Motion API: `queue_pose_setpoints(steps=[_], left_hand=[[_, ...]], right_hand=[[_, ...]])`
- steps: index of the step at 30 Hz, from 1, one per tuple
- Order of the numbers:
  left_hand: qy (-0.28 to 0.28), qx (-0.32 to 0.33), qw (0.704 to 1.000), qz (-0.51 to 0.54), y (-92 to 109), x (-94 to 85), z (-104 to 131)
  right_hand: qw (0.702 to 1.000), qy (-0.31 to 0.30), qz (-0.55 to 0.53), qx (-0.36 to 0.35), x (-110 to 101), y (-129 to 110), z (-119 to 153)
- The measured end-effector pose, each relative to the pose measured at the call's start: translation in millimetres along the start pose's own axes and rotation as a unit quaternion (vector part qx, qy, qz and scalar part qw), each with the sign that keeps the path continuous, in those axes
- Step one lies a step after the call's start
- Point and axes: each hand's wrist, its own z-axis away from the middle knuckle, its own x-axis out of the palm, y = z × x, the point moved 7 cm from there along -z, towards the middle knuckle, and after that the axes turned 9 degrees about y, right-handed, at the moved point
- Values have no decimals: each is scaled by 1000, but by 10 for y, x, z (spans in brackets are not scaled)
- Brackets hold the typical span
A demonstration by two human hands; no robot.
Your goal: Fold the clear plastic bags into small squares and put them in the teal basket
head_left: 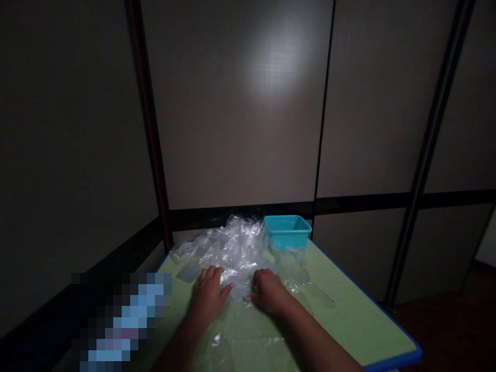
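Observation:
A heap of crumpled clear plastic film [238, 245] lies across the far half of the green table. My left hand [211, 290] rests at the near left edge of the heap, its fingers spread on the plastic. To the right, my right hand [267, 292] has its fingers curled at the heap's near edge, pinching a bit of the plastic. More thin clear plastic [320, 293] lies flat to the right of my right hand, and another piece [219, 346] is between my forearms.
A turquoise rectangular basket [289, 238] stands at the table's far right corner. The green table [349, 320] has a blue edge. Panelled doors [240, 129] rise behind it. A pixelated blue area covers the lower left.

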Motion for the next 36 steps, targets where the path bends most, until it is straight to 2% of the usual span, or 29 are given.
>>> queue_pose_setpoints(steps=[7,15,19,22,26,29,36], left_hand=[[-11,-5,999,45,44,10,30],[-18,-18,983,184,-24,11,-6],[-28,-54,962,268,-136,75,-23],[-36,-90,938,332,-178,74,-24],[-48,-130,904,406,-118,-18,3],[-69,-157,882,438,-34,-66,36],[-118,-189,852,475,45,-37,80]], right_hand=[[1000,-15,-18,-5,58,26,-23],[996,-42,-79,-29,100,34,-20],[997,-26,-70,-28,40,90,-8],[997,-38,-58,-34,49,110,1],[994,-75,-57,-52,140,95,-4],[993,-78,-66,-59,177,89,-14],[989,-78,-108,-65,189,87,-22]])
